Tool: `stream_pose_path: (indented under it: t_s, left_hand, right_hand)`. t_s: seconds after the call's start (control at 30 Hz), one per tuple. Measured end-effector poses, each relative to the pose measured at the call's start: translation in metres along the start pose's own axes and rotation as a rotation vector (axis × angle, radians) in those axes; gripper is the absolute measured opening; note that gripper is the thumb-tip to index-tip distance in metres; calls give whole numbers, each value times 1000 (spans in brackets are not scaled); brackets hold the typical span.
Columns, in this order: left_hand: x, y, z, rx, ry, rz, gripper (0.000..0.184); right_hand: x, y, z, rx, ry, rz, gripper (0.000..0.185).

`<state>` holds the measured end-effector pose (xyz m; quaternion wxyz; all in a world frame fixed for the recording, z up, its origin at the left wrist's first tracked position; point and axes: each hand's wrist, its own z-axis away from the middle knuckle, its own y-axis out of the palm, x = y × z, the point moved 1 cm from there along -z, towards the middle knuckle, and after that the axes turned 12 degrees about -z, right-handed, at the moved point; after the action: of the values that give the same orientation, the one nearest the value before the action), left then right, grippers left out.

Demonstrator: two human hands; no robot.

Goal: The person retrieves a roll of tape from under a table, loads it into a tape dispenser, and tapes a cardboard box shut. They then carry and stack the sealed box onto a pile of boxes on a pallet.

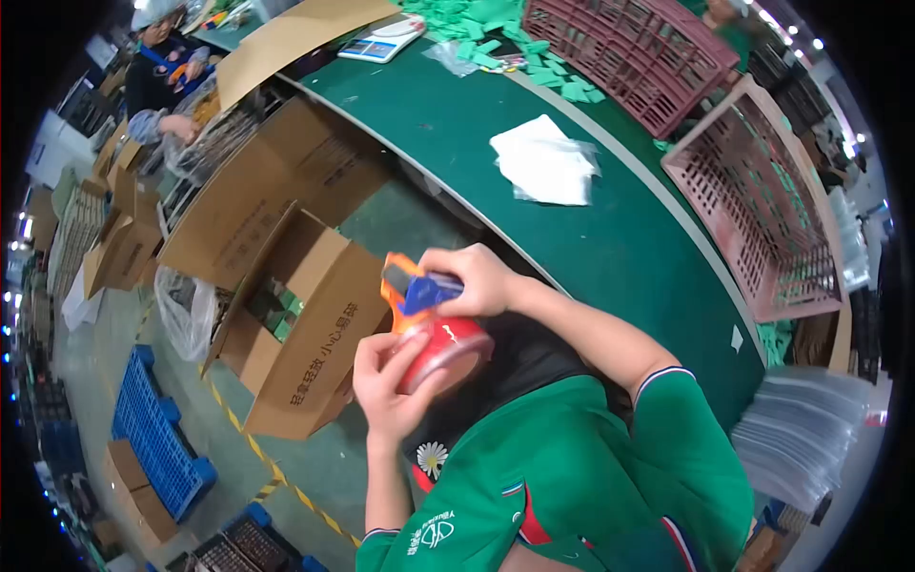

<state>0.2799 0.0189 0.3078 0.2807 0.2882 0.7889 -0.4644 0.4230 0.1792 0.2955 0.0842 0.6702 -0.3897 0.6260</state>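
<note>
A tape dispenser with an orange frame and blue handle [429, 292] is held in front of my body, with a red roll of tape [446, 353] on it. My right hand [477, 280] is closed round the blue handle. Against the side of the red roll, my left hand [393, 381] has its thumb and fingers pressed on it. Just left of the dispenser stands an open cardboard box [319, 334], with green pieces [282, 315] inside.
White sheets [545, 162] lie on the green table [610, 248]. A scale [383, 40], green foam pieces [486, 29] and pink crates [762, 210] are beyond. Clear plastic sheets [801, 434] are stacked at right. A blue pallet [157, 434] lies on the floor; another person [157, 81] is at upper left.
</note>
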Motion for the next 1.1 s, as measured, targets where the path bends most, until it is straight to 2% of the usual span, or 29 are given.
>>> stream_pose_path:
  t_s: [0.03,0.1,0.17,0.2,0.23,0.3,0.37,0.43,0.5,0.53,0.57,0.6,0.63,0.7,0.8,0.83,0.87,0.9,0.93,0.97,1.0,1.03,1.1]
  left_hand:
    - [-4,0,-1,-29,78,-73,46]
    - [-15,-1,1,27,241,-93,47]
    - [-17,1,2,150,252,119,47]
    - [-9,11,10,167,146,300,48]
    - [-8,15,15,143,95,382,48]
    - [-8,16,22,51,12,406,44]
    - [-6,12,27,12,-39,352,44]
    - [-3,9,31,-19,-75,313,43]
    - [3,4,35,-57,-95,262,43]
    - [4,0,37,-43,-107,214,43]
    - [4,-3,37,-69,-105,231,42]
    - [6,-5,38,-69,-144,233,42]
    - [8,-7,41,-61,-182,247,41]
    - [15,-8,45,-109,-214,234,42]
    - [22,-15,42,-152,-238,176,41]
    - [23,-16,40,-170,-242,170,41]
    - [24,-16,38,-190,-249,166,41]
    - [25,-15,36,-209,-256,168,41]
    - [27,-14,34,-226,-263,171,41]
    - [28,-13,32,-243,-267,172,41]
    - [28,-12,30,-246,-264,157,41]
    - [28,-12,29,-244,-250,162,41]
    - [27,-11,26,-237,-224,171,41]
  right_hand:
    - [-12,3,-10,-117,91,31,45]
    - [-51,-8,-31,-236,381,-325,45]
    - [-67,-24,-52,-445,314,-106,42]
    - [-48,-36,-62,-395,404,-337,42]
    - [-69,-49,-77,-360,404,-456,47]
    - [-76,-85,-105,-454,369,-524,57]
    - [-89,-117,-126,-629,479,-722,58]
    - [-106,-144,-135,-641,564,-698,60]
    - [-144,-156,-143,-694,610,-834,59]
    - [-163,-164,-138,-536,637,-961,56]
    - [-165,-164,-132,-520,570,-902,59]
    - [-172,-173,-131,-571,679,-867,55]
    - [-125,-157,-125,-795,658,-675,65]
    - [-124,-164,-129,-874,556,293,66]
    - [-95,-164,-124,-775,291,501,61]
    - [-89,-156,-122,-627,164,409,54]
    - [-42,-124,-110,-432,281,-2,47]
    - [-24,-93,-93,-186,316,-212,35]
    - [-18,-68,-76,234,205,-603,26]
    - [7,-38,-56,481,68,-378,27]
    - [13,-11,-41,661,121,-495,32]
    - [12,11,-24,684,338,-555,37]
    - [17,33,-12,623,479,-685,39]
